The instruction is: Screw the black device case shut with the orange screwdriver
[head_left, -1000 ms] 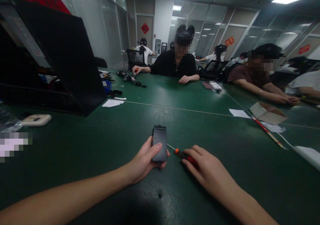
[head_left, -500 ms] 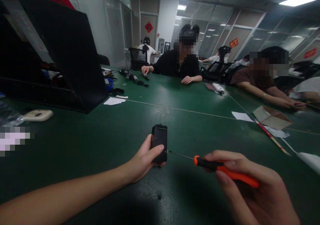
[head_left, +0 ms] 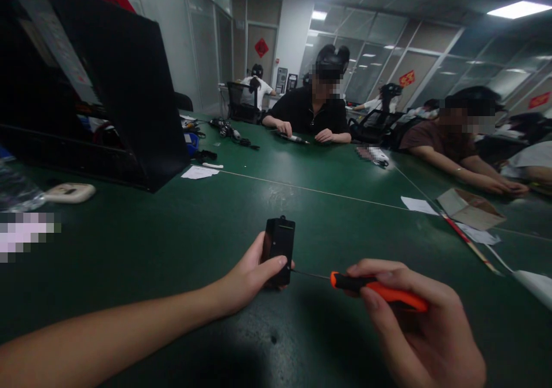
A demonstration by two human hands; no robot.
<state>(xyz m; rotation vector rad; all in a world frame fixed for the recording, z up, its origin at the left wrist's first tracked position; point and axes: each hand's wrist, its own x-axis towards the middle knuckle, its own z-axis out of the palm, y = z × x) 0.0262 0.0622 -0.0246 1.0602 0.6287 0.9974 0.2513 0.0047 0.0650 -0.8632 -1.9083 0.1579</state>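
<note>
My left hand (head_left: 252, 276) is closed around a small black box (head_left: 282, 241), with the thumb across its near face and the other fingers behind it. The box is held upright above the green table (head_left: 207, 233); a slot shows near its top and a small loop on its upper end. In my right hand (head_left: 425, 319) is a screwdriver (head_left: 382, 291) with an orange and black handle, its thin shaft pointing left. The shaft's tip is at the lower right edge of the box; whether it sits in a screw or hole cannot be made out.
A large black open case (head_left: 125, 100) stands at the left, near a beige device (head_left: 71, 192). Cables (head_left: 233, 132) and papers (head_left: 200, 172) lie further back. An open cardboard box (head_left: 470, 207) is at the right. Across the table a person (head_left: 310, 109) handles a tool.
The screwdriver has moved left, and its tip has gone from just apart from the box to its edge. The box has shifted slightly right. The person opposite has brought their hands closer together.
</note>
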